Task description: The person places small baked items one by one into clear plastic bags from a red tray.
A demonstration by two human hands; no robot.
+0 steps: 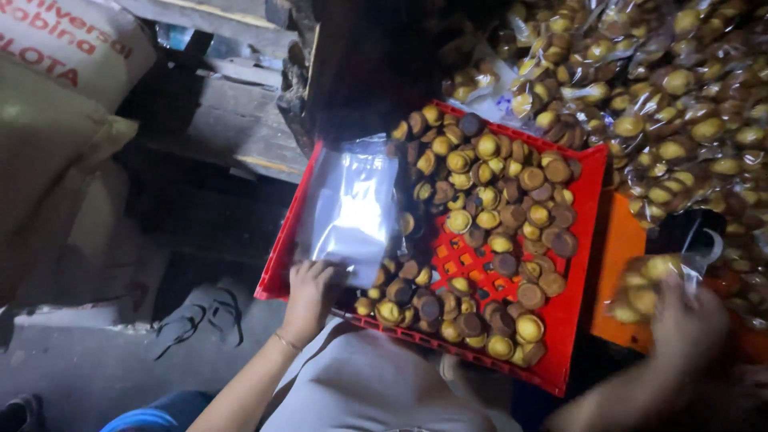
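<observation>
Resting at lower centre, the left hand pinched clear plastic bags inside the red slotted plastic crate; the right hand, lower right, gripped a filled bag of small cakes.

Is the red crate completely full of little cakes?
No, the red crate shows bare mesh mid-bottom, and the little cakes lie in loose clusters.

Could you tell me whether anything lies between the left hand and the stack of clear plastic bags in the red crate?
Nothing visible does. The left hand already rests on the near edge of the clear plastic bags, which lie on top at the left side of the red crate. The small cakes sit to the right of them.
</observation>
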